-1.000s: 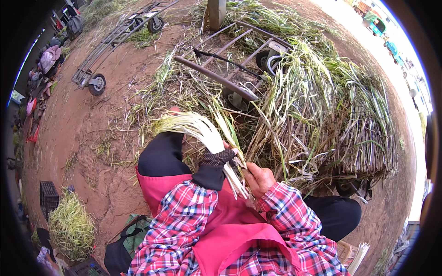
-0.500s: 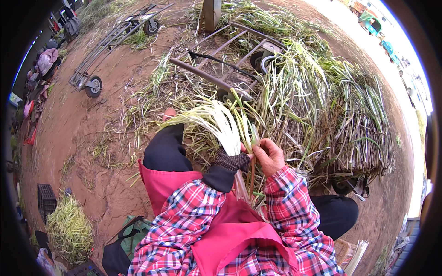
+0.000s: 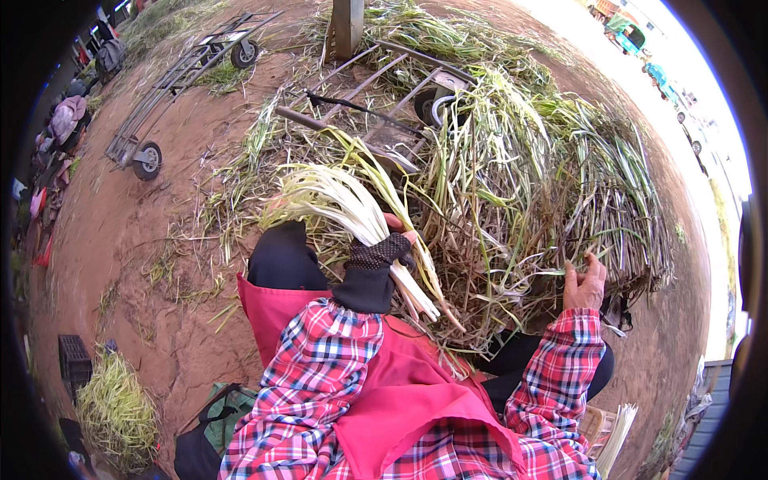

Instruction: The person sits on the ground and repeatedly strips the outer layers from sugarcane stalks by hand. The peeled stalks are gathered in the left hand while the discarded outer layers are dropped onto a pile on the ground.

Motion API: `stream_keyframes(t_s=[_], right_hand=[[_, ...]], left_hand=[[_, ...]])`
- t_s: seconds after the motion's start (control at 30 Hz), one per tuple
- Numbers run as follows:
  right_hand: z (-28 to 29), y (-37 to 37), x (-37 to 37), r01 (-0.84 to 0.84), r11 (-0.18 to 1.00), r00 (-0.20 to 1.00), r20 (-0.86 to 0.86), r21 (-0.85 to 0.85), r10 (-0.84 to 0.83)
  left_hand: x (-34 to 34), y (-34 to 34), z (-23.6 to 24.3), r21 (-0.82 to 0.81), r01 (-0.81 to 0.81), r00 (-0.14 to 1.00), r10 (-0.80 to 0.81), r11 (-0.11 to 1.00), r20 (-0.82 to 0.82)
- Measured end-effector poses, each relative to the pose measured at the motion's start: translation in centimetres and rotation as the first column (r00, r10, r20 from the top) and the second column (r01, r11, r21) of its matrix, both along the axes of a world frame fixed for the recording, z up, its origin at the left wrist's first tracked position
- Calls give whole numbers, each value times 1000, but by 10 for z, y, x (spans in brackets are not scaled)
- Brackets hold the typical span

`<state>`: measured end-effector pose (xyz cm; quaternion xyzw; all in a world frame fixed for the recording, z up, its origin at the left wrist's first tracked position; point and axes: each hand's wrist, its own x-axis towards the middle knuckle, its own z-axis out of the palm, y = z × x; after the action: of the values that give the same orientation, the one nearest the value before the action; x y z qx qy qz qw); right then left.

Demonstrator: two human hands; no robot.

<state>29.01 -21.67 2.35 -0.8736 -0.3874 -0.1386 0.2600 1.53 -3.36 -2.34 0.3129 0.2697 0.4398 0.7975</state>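
Observation:
In my left hand [image 3: 392, 244], covered by a dark dotted fingerless glove, is a bunch of pale leafy stalks [image 3: 352, 200]. The fingers are closed round it, with its whitish lower ends angled toward my lap. One longer yellow-green stalk [image 3: 412, 232] lies along the bunch's right side. My bare right hand [image 3: 586, 284] is held out to the right, by the edge of a big heap of long green leaves and stalks [image 3: 512, 200]. Its thumb and forefinger stand apart; a thin leaf lies near the thumb, and I cannot make out any grip on it.
A metal cart frame [image 3: 376, 132] lies ahead against the heap, beside a post [image 3: 348, 28]. A two-wheeled trolley [image 3: 176, 88] stands at far left. Lower left are a black crate [image 3: 74, 362], a pile of yellow-green leaves [image 3: 120, 412] and a bag [image 3: 212, 432]. Pale stalks [image 3: 618, 440] stick up lower right.
My right hand has left the bunch and swung right to the heap's edge, its fingers parting from a pinch. The bunch in my left hand has tilted, its lower ends now pointing right.

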Motion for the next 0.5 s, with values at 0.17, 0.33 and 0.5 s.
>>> stream_keyframes(t_s=[0.17, 0.33, 0.5], right_hand=[[4, 73, -103, -550, 803, 736, -322, 230, 596], [-7, 103, -141, -361, 869, 358, -810, 339, 465], [-29, 94, -136, -148, 911, 338, -847, 384, 411]], left_hand=[[13, -15, -22, 113, 194, 967, -170, 975, -188], [16, -20, -31, 121, 300, 940, -272, 946, -208], [20, -27, -34, 126, 228, 965, -207, 966, -159]])
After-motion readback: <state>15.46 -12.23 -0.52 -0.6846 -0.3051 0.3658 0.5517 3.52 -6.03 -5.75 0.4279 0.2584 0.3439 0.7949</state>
